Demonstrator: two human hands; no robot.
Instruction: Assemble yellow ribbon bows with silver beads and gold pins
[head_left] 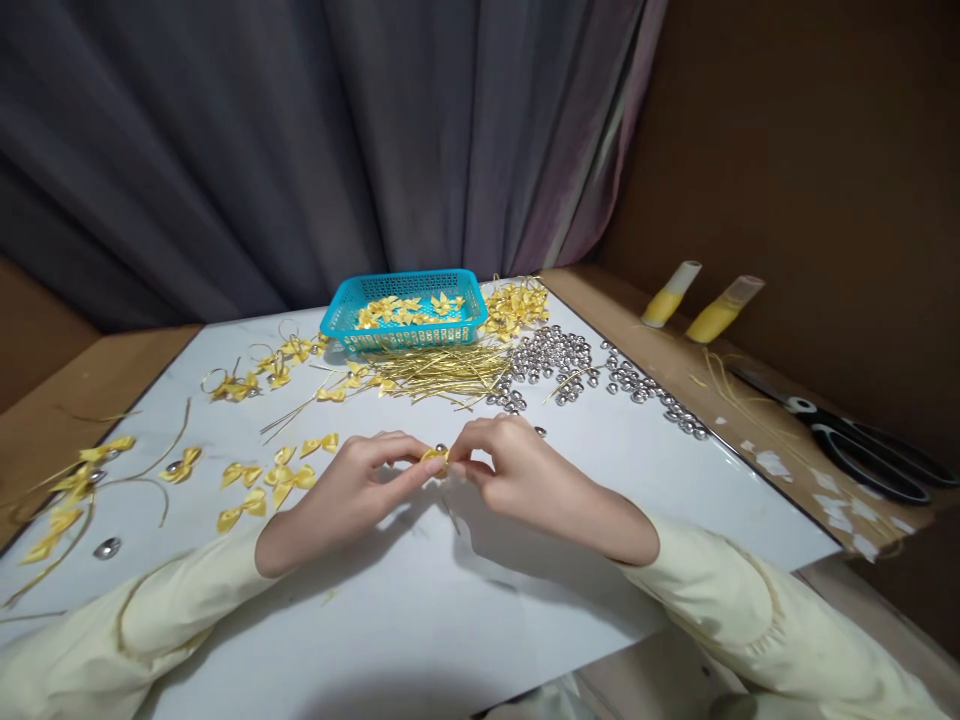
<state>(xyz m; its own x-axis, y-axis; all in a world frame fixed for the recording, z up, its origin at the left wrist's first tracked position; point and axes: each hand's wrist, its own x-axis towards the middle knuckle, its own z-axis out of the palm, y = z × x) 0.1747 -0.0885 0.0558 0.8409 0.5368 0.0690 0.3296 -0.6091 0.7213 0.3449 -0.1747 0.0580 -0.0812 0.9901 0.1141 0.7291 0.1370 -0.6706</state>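
Over the middle of the white board, my left hand [375, 480] and my right hand [510, 465] meet fingertip to fingertip. Between them is a small yellow ribbon bow [436, 458], pinched from both sides. A round silver bell [441, 449] shows at the bow's top edge. Below the fingers hangs a thin gold tie [451, 514]. My fingers partly cover the bow, so how bell and tie are joined to it is hidden. Left of my left hand lie several loose yellow bows [283, 478].
A turquoise basket [334, 318] with bows stands at the back, gold ties [442, 372] before it. Silver bells [551, 355] spread to its right. Bows with ties [82, 485] lie far left. At right are black-handled scissors [862, 455] and two yellow-filled tubes [724, 310].
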